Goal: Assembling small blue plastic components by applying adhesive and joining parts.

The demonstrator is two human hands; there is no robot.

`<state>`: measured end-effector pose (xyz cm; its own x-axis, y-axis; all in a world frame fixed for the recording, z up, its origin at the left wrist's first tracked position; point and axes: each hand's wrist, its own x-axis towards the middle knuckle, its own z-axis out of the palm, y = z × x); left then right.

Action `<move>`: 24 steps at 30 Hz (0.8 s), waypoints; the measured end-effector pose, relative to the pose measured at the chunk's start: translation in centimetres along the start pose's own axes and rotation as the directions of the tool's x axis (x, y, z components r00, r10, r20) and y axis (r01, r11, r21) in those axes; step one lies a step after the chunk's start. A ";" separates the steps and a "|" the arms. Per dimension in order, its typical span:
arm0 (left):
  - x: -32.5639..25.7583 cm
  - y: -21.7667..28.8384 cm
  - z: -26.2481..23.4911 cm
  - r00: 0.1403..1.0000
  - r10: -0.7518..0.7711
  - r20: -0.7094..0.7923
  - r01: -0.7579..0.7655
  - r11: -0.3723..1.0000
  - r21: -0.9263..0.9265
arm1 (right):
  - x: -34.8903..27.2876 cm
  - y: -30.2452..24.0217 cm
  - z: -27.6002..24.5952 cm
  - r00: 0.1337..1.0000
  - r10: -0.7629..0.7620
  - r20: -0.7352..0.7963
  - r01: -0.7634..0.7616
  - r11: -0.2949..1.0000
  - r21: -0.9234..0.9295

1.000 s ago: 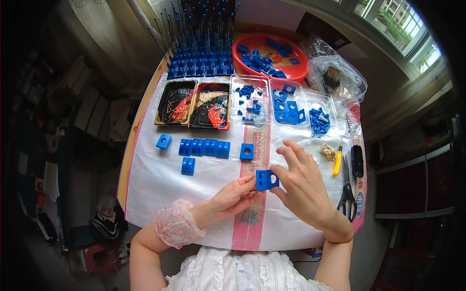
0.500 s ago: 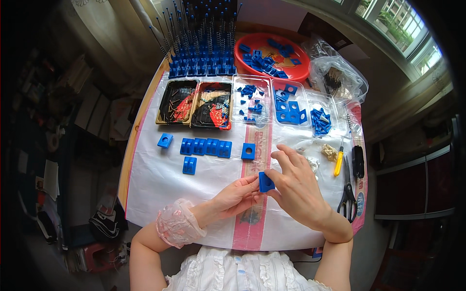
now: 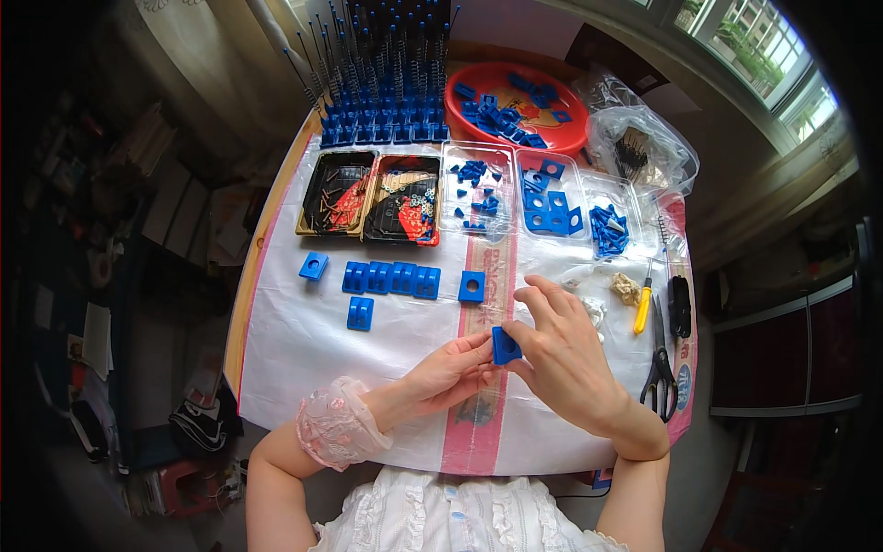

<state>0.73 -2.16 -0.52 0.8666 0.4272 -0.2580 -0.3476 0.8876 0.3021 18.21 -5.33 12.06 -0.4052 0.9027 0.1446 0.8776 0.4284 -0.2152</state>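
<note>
Blue plastic, a small block (image 3: pixel 505 346), is held up between both hands just above the near half of a white sheet (image 3: pixel 294 359), slightly right of the body's midline. Its longer visible side is pointed away from the body, with a slight lean; whether that is its true long axis cannot be told, as the face may be turned. A round recess is faintly seen in it. At its lower left edge it is gripped by the left hand (image 3: pixel 446 373), whose thumb and fingers are drawn narrow. On the right side it is met by the thumb and forefinger of the right hand (image 3: pixel 572 354), the other fingers raised and spread. Neither hand is nearer: the block is touched by both, at the left hand's right and the right hand's left.

Just beyond, a loose block (image 3: pixel 471 286) is set flat. Farther left, a row of four blocks (image 3: pixel 402 278) is lined up, with a single block (image 3: pixel 360 314) placed below it. At right, scissors (image 3: pixel 659 382) and a yellow tool (image 3: pixel 642 313) are laid out. Behind, black trays (image 3: pixel 317 175), clear trays (image 3: pixel 501 166) and a red basin (image 3: pixel 575 138) are ranged.
</note>
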 end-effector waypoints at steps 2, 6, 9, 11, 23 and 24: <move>0.0 0.0 0.0 1.000 0.002 0.006 -0.002 1.000 -0.003 | 0.0 0.0 0.0 1.000 -0.005 0.003 0.005 1.000 -0.012; 0.0 0.0 -0.1 1.000 0.004 0.017 -0.004 1.000 -0.006 | 0.0 0.1 0.2 1.000 -0.010 0.005 0.010 1.000 -0.022; -0.1 0.0 -0.2 1.000 0.008 0.020 -0.008 1.000 -0.008 | 0.1 0.0 0.2 1.000 -0.014 0.000 0.014 1.000 -0.020; 0.0 -0.1 -0.3 1.000 0.007 0.017 -0.007 1.000 -0.007 | 0.0 0.0 0.2 1.000 -0.010 0.002 0.010 1.000 -0.022; -0.2 0.1 0.0 1.000 -0.007 0.016 0.007 1.000 -0.003 | 0.0 -0.1 0.1 1.000 -0.004 -0.002 0.004 1.000 -0.024; -0.2 0.1 0.0 1.000 -0.006 0.015 0.006 1.000 -0.001 | 0.0 0.0 0.2 1.000 -0.006 0.001 0.006 1.000 -0.029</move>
<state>0.55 -2.17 -0.49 0.8741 0.4189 -0.2460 -0.3424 0.8905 0.2996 18.14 -5.38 11.87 -0.4112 0.9000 0.1447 0.8820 0.4329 -0.1861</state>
